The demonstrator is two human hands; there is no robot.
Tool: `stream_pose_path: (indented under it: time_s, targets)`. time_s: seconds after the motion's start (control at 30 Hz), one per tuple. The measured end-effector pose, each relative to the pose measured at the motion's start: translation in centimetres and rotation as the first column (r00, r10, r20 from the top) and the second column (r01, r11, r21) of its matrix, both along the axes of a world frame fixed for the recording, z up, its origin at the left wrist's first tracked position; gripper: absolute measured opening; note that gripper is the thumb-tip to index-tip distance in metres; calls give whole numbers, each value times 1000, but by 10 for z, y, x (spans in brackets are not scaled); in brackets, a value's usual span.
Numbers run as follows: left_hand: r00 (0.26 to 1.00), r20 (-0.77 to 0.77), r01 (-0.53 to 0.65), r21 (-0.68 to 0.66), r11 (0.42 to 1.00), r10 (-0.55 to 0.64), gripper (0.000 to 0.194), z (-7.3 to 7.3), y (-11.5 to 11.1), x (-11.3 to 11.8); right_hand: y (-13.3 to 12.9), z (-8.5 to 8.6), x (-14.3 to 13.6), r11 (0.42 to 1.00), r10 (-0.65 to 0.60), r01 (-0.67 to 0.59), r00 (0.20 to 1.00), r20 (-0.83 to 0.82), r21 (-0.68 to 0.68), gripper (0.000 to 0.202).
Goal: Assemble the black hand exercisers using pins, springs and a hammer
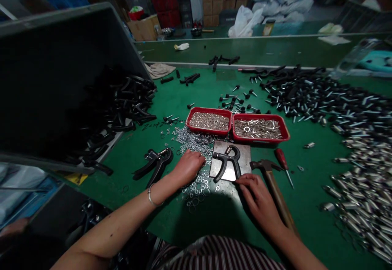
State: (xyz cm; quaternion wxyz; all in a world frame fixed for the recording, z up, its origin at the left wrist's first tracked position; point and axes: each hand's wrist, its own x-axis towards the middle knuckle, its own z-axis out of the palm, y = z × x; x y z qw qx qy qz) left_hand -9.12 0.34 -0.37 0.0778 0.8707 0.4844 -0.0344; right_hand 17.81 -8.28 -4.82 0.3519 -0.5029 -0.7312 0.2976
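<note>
A black hand grip strengthener (224,164) with a spring at its top lies on a square metal plate (246,152). My right hand (259,198) has its fingertips closed at the lower end of its right handle. My left hand (189,167) is curled down on the pile of small washers (196,139) just left of the plate; whatever is between its fingers is hidden. Another hand grip strengthener (157,164) lies to the left of that hand. Beside my right hand are a hammer (277,192) with a wooden handle and a red-handled screwdriver (282,160).
Behind the plate stand two red trays, one of tiny metal parts (186,124) and one of pins (260,140). A tipped grey bin (130,41) on the left spills black handles (131,98). Black-headed bolts (306,94) and metal springs (364,204) are heaped on the right.
</note>
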Motion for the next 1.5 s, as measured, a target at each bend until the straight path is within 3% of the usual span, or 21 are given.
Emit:
stream_pose_path:
  time_s: [0.2, 0.33, 0.57, 0.7, 0.83, 0.9, 1.17, 1.37, 1.5]
  targets:
    - [983, 143, -106, -63, 992, 114, 13, -7, -4, -6, 0, 0, 1, 1000, -3, 2, 1000, -15, -16, 18]
    - [980, 124, -153, -38, 987, 157, 13, -4, -6, -7, 0, 1, 1, 1000, -4, 4, 1000, -13, -16, 18]
    - [999, -30, 22, 58, 998, -20, 13, -3, -6, 3, 1, 1, 1, 1000, -7, 7, 1000, -8, 11, 18]
    - [992, 55, 112, 55, 992, -115, 13, 1, -5, -5, 2, 2, 1, 1000, -6, 6, 1000, -8, 0, 18]
    - [974, 221, -82, 117, 990, 54, 15, 6, -5, -23, 2, 3, 1, 1000, 4, -5, 1000, -13, -14, 18]
    - [964, 251, -119, 95, 988, 92, 15, 4, -6, -24, 2, 3, 2, 1000, 0, 0, 1000, -16, -12, 18]
    - [988, 126, -96, 7, 995, 95, 13, -20, -8, 3, 2, 3, 0, 1000, -14, 14, 1000, -14, 0, 17]
    - [916, 383, -132, 1, 991, 122, 13, -1, -2, 20, 3, 11, 7, 1000, -24, 23, 999, -33, -17, 18]
    - [954, 299, -26, 76, 997, 2, 18, 7, 12, 47, 3, 16, 28, 997, -79, 79, 997, 9, -19, 17]
